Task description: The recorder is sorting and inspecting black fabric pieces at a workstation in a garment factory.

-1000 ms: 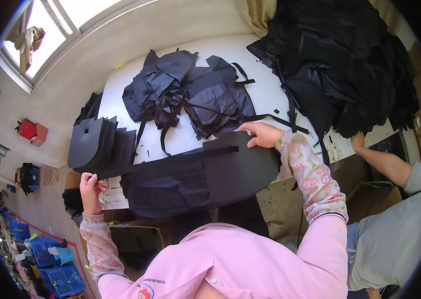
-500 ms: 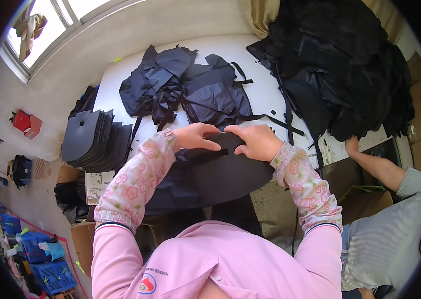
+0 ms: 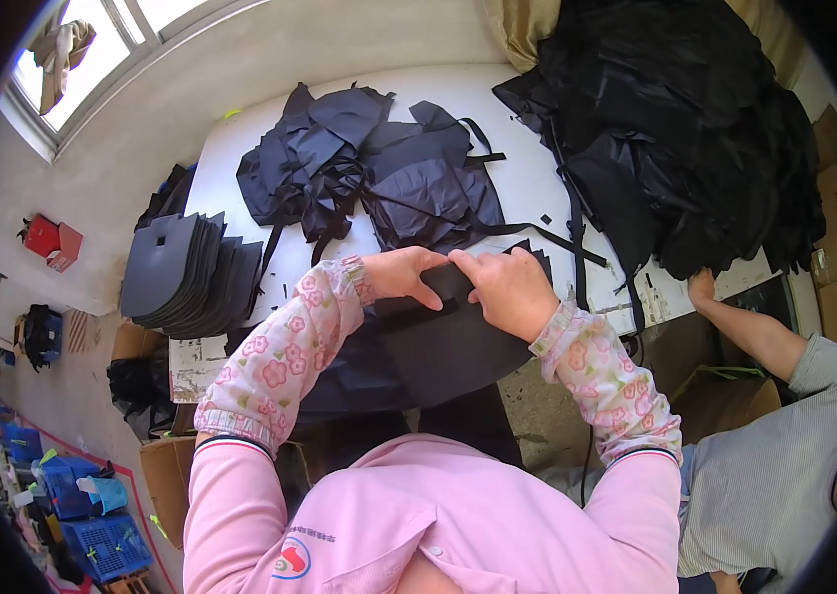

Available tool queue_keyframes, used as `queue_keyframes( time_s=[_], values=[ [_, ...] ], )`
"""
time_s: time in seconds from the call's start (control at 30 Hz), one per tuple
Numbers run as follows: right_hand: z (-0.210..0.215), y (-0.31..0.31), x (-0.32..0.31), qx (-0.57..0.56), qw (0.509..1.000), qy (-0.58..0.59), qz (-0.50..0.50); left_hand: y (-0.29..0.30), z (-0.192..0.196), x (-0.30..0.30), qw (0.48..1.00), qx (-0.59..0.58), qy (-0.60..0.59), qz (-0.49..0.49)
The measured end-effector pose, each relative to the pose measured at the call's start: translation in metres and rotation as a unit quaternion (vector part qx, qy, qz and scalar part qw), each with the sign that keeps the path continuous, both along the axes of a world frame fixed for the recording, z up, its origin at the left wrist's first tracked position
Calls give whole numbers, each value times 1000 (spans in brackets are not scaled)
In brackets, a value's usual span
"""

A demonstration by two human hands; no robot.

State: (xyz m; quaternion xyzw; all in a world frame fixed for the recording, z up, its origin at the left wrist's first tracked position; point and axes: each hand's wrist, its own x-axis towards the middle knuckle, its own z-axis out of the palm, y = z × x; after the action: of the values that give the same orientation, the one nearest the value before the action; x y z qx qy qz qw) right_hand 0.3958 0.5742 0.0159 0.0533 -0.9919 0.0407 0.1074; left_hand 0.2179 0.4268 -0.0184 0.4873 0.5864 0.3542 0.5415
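A stiff black panel (image 3: 458, 351) with a small slot lies in front of me at the near table edge, over darker black fabric (image 3: 354, 371). My left hand (image 3: 404, 275) grips its far edge beside the slot, thumb on the near side. From the right, my right hand (image 3: 515, 297) closes on the same edge, fingers bent. The two index fingertips almost meet above the slot. Some finger parts are hidden, and how the panel and fabric are joined cannot be made out. A stack of similar slotted black panels (image 3: 176, 267) stands left on the white table (image 3: 225, 183).
Crumpled black fabric pieces with straps (image 3: 428, 193) lie beyond my hands. A large black fabric heap (image 3: 676, 129) covers the table's right. A co-worker's hand (image 3: 701, 287) touches its lower edge. Cardboard boxes (image 3: 166, 485) and blue crates (image 3: 106, 544) are at lower left.
The panel has tilted and its curved near edge has shifted; jagged black edges now show beyond my right hand. My right fingers have curled more, and my left hand has moved slightly right.
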Motion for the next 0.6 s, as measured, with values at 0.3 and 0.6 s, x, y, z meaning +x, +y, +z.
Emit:
queue_keyframes(
  time_s=[0.3, 0.6],
  values=[
    [-4, -13, 6, 56, 997, 7, -47, 0, -2, 1, 999, 38, -1, -12],
    [-25, 25, 5, 44, 996, 53, -61, -15, 2, 54, 852, 147, 487, 124]
  ],
)
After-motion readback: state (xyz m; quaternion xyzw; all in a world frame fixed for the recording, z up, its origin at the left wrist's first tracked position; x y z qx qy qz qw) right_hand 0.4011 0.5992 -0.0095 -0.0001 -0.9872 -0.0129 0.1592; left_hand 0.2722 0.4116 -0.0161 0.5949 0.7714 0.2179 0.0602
